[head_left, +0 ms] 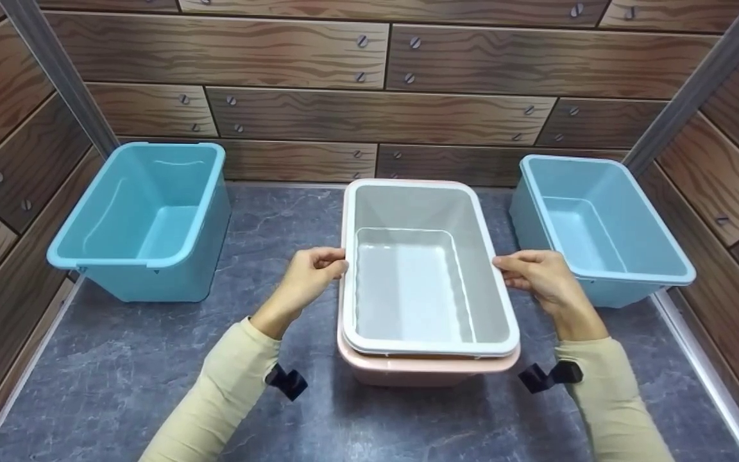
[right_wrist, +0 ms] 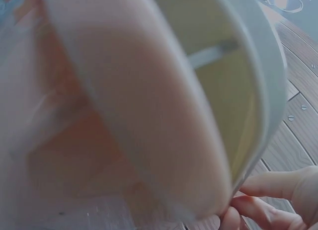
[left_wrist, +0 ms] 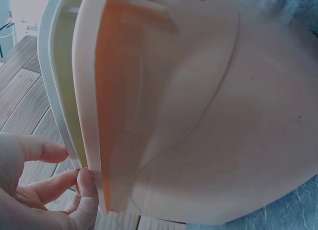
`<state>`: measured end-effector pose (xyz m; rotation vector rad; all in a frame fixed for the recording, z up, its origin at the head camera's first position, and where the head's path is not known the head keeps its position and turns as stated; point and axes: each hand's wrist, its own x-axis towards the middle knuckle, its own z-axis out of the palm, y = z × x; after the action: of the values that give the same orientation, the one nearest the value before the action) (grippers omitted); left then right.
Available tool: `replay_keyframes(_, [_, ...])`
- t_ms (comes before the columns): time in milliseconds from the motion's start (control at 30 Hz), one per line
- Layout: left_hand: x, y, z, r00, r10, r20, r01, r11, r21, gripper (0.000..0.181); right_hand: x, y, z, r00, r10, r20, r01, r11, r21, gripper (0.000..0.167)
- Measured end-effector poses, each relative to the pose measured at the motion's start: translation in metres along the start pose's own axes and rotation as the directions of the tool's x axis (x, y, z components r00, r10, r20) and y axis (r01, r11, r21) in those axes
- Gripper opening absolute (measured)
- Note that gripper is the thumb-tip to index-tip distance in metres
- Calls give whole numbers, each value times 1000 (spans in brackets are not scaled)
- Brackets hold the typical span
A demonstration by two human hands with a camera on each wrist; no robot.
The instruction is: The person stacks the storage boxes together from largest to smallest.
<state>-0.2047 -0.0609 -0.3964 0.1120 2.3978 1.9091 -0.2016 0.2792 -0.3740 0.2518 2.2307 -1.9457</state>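
Note:
A white-grey plastic bin [head_left: 401, 282] sits nested inside a pink bin [head_left: 408, 378], its rim standing a little above the pink one at the near end. My left hand [head_left: 302, 279] pinches the grey bin's left rim between thumb and fingers. On the opposite side my right hand [head_left: 549, 282] pinches the right rim. Seen from the left wrist, the fingertips [left_wrist: 84, 178] lie at the gap between the white rim [left_wrist: 49, 76] and the pink rim [left_wrist: 89, 91]. The right wrist view is blurred, but fingers [right_wrist: 263, 212] show at the lower end of both rims.
A turquoise bin [head_left: 206, 224] stands at the left by the wall, and a light blue bin [head_left: 530, 212] at the right, close to my right hand. The dark marbled tabletop [head_left: 280, 224] is bounded by wood-patterned walls [head_left: 280, 51]. Metal posts [head_left: 65, 70] rise at the back corners.

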Motion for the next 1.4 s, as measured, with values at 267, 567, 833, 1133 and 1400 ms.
replay_keyframes(267, [1,-3,0,1000,27,-15,-26,999,38,26,2,2,1,1000,-5,-21,4,999,-37,29])
replay_keyframes(567, [0,-6,1,998,47,-35,-46,999,21,25,4,5,0,1000,-1,-23,0,999,-52,28])
replay_keyframes(833, [1,-9,1,997,69,-47,-68,998,18,24,4,7,0,1000,0,-29,-1,999,-34,25])
replay_keyframes(1133, [0,-11,1,998,43,-55,-46,997,-57,26,3,7,0,1000,-11,0,11,1000,28,26])
replay_keyframes(1400, [1,-15,2,998,-28,-48,21,991,-135,33,3,10,-2,1000,-8,20,7,999,48,15])
